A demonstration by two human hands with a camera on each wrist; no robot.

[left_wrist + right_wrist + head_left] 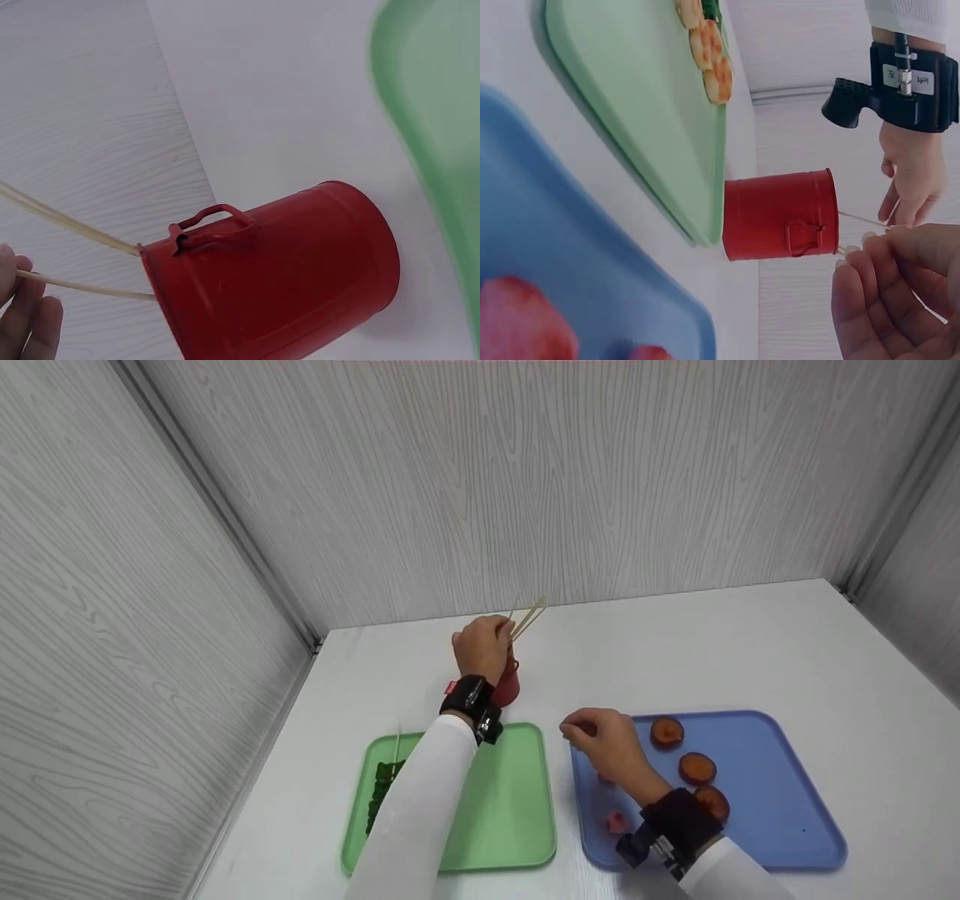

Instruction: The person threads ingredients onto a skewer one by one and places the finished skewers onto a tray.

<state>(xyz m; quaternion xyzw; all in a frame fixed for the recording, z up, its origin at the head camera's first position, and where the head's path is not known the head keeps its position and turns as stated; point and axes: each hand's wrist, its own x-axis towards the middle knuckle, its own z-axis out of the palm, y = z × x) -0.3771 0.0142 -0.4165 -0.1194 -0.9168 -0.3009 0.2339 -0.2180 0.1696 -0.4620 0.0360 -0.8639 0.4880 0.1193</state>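
Note:
In the head view my left hand [482,646] is at a small red metal bucket [507,687] behind the trays. Its fingers [36,319] pinch a thin wooden skewer [90,289] whose lower end is inside the bucket. More skewers [67,223] lean out beside the bucket's side handle [217,229]. My right hand [606,741] hovers over the left edge of the blue tray [780,802], fingers loosely curled with nothing between them. In the right wrist view its fingers [853,300] overlap the skewer tops.
A green tray [510,802] at the left bears dark green pieces [385,780] on a skewer and browned pale pieces [706,45], partly hidden by my left arm. Round orange-brown slices [697,768] and reddish pieces [616,823] lie on the blue tray. A grey wood-grain wall [562,480] stands behind.

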